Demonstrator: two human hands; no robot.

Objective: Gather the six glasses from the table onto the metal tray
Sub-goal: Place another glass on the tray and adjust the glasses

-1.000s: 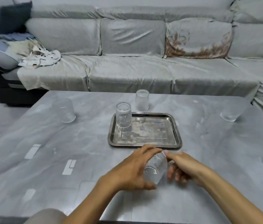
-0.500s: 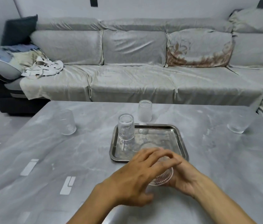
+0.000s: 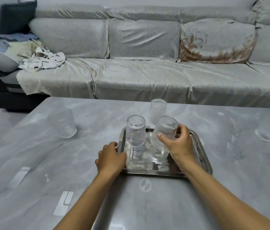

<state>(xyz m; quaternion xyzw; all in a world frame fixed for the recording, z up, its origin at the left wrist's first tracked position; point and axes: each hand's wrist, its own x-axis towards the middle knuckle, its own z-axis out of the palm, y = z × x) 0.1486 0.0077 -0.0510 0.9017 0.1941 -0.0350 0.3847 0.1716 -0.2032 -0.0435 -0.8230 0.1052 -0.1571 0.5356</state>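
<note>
A metal tray [image 3: 202, 151] lies in the middle of the grey table. One ribbed glass [image 3: 135, 131] stands upside down on the tray's left part. My right hand [image 3: 177, 143] is shut on a second ribbed glass [image 3: 164, 130], holding it tilted over the tray beside the first. My left hand [image 3: 111, 157] rests on the tray's left rim, fingers curled over the edge. A frosted glass [image 3: 157, 110] stands upside down just behind the tray. Another glass [image 3: 64, 123] sits at the table's left and one more [image 3: 269, 131] at the right.
The marble-look table [image 3: 31, 155] stretches wide around the tray. A long sofa [image 3: 139, 72] under a grey cover runs behind it, with crumpled cloths [image 3: 43, 61] at its left end. White marks [image 3: 65, 201] show on the tabletop near me.
The ribbed glass has gone from both hands near the table's front edge up over the tray, now in my right hand alone. My left hand has moved to the tray's left rim.
</note>
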